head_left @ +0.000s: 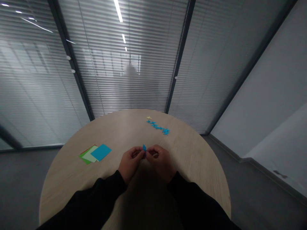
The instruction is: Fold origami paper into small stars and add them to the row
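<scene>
My left hand (130, 163) and my right hand (160, 161) meet over the middle of a round wooden table (72, 182). Both pinch a small folded piece of blue paper (144, 148) that sticks up between the fingertips. The fingers of each hand are curled closed around it. Black sleeves cover both arms. To the left lies a small stack of paper squares (95, 153), blue on top of pale green, green and orange. At the far side of the table sits a row of several small blue folded paper figures (159, 127), with a yellow one (149, 118) at its far end.
Glass partitions with closed blinds (124, 64) stand behind the table, divided by dark frames. Grey floor (251, 191) surrounds the table and a white wall runs along the right.
</scene>
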Demonstrator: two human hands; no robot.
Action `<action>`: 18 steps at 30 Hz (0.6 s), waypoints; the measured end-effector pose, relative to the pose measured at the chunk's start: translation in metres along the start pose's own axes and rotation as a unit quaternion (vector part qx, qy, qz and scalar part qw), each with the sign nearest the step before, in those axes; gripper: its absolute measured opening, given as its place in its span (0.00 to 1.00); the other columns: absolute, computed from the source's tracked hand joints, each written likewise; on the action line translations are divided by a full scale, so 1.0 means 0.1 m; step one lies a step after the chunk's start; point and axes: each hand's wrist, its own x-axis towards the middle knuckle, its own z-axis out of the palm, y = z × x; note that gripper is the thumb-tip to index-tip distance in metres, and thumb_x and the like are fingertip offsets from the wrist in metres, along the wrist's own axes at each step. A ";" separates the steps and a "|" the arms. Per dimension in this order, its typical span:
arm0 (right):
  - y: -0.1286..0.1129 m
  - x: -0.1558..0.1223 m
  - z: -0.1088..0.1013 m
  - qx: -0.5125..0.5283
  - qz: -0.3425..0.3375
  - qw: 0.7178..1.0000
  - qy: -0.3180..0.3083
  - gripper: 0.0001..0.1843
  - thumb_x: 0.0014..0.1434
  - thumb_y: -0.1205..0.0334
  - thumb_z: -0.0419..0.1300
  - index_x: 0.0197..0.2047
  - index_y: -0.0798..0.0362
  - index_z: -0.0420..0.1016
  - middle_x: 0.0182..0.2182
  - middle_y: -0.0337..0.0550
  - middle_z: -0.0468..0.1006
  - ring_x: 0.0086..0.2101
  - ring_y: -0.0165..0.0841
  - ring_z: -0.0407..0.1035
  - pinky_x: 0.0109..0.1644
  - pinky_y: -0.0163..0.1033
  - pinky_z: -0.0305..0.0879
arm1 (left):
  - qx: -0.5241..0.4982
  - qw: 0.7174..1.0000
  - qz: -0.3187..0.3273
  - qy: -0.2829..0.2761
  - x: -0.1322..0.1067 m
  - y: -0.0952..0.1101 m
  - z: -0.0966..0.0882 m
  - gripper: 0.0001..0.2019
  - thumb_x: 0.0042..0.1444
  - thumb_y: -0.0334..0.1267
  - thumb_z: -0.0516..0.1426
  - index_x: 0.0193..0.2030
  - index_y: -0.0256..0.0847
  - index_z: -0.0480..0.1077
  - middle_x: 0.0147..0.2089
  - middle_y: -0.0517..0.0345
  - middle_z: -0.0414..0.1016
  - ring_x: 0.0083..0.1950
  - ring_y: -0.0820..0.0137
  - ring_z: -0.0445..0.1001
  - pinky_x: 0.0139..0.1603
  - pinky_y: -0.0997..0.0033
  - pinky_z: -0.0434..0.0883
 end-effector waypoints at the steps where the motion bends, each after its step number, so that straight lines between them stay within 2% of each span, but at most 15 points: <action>1: 0.00 0.00 0.01 -0.003 -0.003 1.000 -0.001 0.06 0.56 0.60 0.63 0.32 0.53 0.77 0.29 0.43 0.80 0.28 0.33 0.73 0.31 0.36 0.67 | -0.005 1.000 -0.008 0.000 -0.01 0.01 0.00 0.17 0.47 0.47 0.68 0.39 0.37 0.79 0.37 0.51 0.83 0.38 0.65 0.78 0.44 0.65 0.73; 7: 0.04 0.01 0.03 -0.027 -0.012 1.000 0.008 0.04 0.54 0.62 0.63 0.30 0.53 0.74 0.26 0.40 0.77 0.28 0.32 0.71 0.30 0.35 0.65 | 0.023 1.000 -0.004 0.004 -0.01 0.01 -0.01 0.16 0.48 0.49 0.68 0.36 0.38 0.80 0.34 0.52 0.83 0.37 0.64 0.78 0.44 0.65 0.73; 10: 0.07 0.02 0.02 0.034 0.022 0.999 -0.015 0.07 0.54 0.60 0.63 0.36 0.54 0.76 0.29 0.42 0.79 0.30 0.33 0.73 0.33 0.35 0.67 | 0.053 0.998 0.015 0.001 0.01 -0.02 -0.03 0.16 0.49 0.50 0.67 0.36 0.38 0.79 0.34 0.51 0.83 0.37 0.63 0.78 0.43 0.65 0.72; 13: 0.08 0.04 0.01 0.091 0.056 0.993 -0.054 0.10 0.55 0.56 0.63 0.35 0.55 0.77 0.28 0.43 0.80 0.30 0.33 0.74 0.34 0.36 0.69 | 0.083 0.996 0.026 0.007 0.03 -0.04 -0.04 0.16 0.51 0.50 0.66 0.37 0.38 0.79 0.35 0.51 0.82 0.37 0.64 0.78 0.42 0.65 0.72; 18: 0.10 0.05 -0.01 0.088 0.066 0.992 -0.066 0.12 0.54 0.55 0.65 0.35 0.55 0.78 0.29 0.44 0.81 0.30 0.34 0.74 0.35 0.37 0.68 | 0.104 0.994 0.036 0.012 0.05 -0.05 -0.04 0.18 0.52 0.51 0.64 0.38 0.37 0.77 0.35 0.52 0.81 0.35 0.65 0.77 0.39 0.66 0.71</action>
